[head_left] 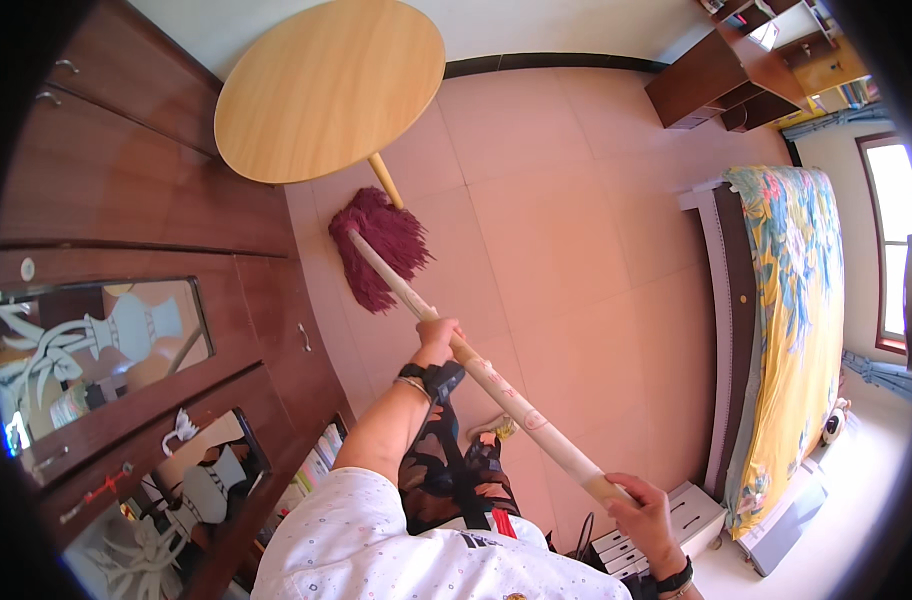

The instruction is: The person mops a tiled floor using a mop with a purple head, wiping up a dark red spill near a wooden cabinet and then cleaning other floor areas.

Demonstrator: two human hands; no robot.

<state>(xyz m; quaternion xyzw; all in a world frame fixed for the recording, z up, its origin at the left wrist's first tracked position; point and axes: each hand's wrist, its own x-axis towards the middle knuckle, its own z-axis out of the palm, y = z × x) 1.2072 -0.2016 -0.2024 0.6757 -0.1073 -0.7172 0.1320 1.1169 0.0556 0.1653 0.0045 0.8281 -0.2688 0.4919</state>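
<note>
A mop with a pale, long handle [521,408] runs slantwise across the view. Its dark red string head [379,245] lies spread on the tiled floor, close to a leg of the round table. My left hand [439,338] is wrapped round the lower part of the handle, a black band at its wrist. Near the handle's upper end, my right hand [640,512] grips it with the thumb along the top. Between the two hands the shaft shows reddish markings.
A round wooden table [331,90] stands at the far left against the wall. Dark brown cabinets [146,190] with mirrored panels line the left. On the right is a bed [791,330] with a yellow floral cover; a small drawer unit [691,515] sits near its foot. A brown desk [711,80] stands far right.
</note>
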